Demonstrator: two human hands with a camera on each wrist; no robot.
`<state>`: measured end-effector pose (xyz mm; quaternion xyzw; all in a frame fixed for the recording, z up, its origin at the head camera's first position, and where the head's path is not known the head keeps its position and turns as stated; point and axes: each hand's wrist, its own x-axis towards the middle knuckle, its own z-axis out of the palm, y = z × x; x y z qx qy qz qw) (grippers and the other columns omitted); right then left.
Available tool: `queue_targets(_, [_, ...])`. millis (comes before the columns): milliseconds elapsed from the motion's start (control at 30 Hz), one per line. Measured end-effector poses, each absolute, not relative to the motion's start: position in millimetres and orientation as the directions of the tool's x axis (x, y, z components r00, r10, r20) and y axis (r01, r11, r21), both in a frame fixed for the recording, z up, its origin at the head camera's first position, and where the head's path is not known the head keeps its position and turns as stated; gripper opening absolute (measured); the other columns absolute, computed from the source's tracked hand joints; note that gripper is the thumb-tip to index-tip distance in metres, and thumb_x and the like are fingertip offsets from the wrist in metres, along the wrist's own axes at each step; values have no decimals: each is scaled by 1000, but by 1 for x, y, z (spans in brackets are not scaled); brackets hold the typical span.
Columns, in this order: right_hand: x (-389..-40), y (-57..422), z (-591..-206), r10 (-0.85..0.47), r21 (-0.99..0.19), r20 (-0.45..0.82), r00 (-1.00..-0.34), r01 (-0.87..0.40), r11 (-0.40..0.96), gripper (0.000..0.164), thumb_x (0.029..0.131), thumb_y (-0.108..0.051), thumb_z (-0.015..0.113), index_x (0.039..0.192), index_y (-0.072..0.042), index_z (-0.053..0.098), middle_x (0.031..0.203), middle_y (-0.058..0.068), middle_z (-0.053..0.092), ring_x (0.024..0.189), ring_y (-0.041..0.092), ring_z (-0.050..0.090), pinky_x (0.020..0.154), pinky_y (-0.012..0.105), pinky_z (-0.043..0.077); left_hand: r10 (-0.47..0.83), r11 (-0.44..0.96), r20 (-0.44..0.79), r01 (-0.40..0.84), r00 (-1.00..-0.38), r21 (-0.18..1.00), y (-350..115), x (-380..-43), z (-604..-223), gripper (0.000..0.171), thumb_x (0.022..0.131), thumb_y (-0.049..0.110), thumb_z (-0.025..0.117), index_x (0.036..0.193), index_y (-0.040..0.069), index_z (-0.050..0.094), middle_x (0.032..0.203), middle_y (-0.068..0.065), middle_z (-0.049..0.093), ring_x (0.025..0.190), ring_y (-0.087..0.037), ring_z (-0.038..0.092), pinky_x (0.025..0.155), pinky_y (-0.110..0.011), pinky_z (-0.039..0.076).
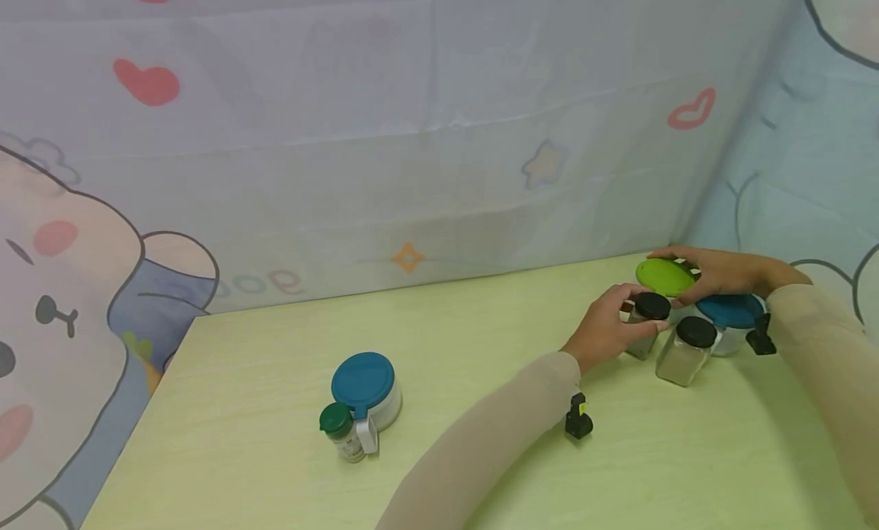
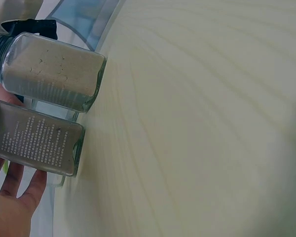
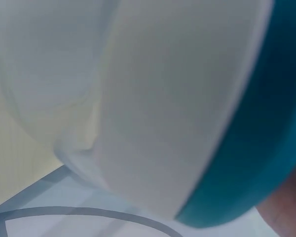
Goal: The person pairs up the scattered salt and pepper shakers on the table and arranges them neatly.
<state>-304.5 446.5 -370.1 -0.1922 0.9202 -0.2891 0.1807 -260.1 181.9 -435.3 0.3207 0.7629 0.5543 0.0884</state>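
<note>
At the table's right end, my left hand point(image 1: 604, 328) grips a square glass spice jar point(image 1: 642, 328) with a black lid, thumb and fingers on opposite sides near its top. Printed text covers the side of this spice jar point(image 2: 34, 140) in the left wrist view. My right hand point(image 1: 728, 273) spans the green lid point(image 1: 664, 277) of a container behind it, thumb on the near side. A second black-lidded glass jar point(image 1: 684, 354) stands close in front. Beside it, under the right wrist, is a white container with a blue lid point(image 1: 731, 310), which fills the right wrist view point(image 3: 177, 103).
On the table's left half stands another white container with a blue lid point(image 1: 364, 381) and a handle. A small green-capped shaker point(image 1: 343, 432) is right by that handle. A printed cloth point(image 1: 439, 149) hangs behind the pale table point(image 1: 481, 339), with another at the right.
</note>
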Motion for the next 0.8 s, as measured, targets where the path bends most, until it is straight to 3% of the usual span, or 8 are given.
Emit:
queue_targets(233, [-306, 444, -370, -412, -556, -223, -884, -231, 798, 81, 86, -28, 81, 151, -7, 37, 140, 23, 44, 119, 36, 48, 95, 55, 44, 586, 176, 222, 390, -779, 904, 182, -261, -435, 44, 94, 30, 76, 133, 23, 58, 130, 14, 56, 106, -1, 56, 85, -17, 51])
queue_targets(800, [-301, 444, -373, -407, -505, -131, -904, -292, 812, 81, 84, -30, 82, 149, -5, 40, 136, 19, 50, 114, 30, 50, 91, 47, 45, 592, 166, 233, 399, -771, 902, 182, -260, -437, 44, 94, 30, 75, 133, 21, 58, 131, 12, 56, 106, -1, 57, 87, -16, 50])
